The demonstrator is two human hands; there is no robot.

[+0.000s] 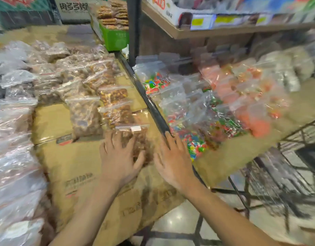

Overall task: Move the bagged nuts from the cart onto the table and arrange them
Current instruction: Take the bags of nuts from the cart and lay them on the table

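Observation:
A clear zip bag of brown nuts [141, 139] lies on the cardboard-covered table [68, 164], nearest in a row of nut bags [115, 96]. My left hand [118, 157] rests flat on this bag with its fingers spread. My right hand [172, 157] hovers just right of it with straight fingers, its fingertips at the table's dark edge rail [153, 107]. Many more nut bags [68, 73] fill the table further back. The frame is motion-blurred.
Bags of colourful candy [197, 110] and orange snacks [256, 107] lie on a cardboard surface to the right, above a wire cart [286, 174]. Clear bags [13, 157] pile up at the left. A green box [115, 38] and shelves [215, 31] stand behind.

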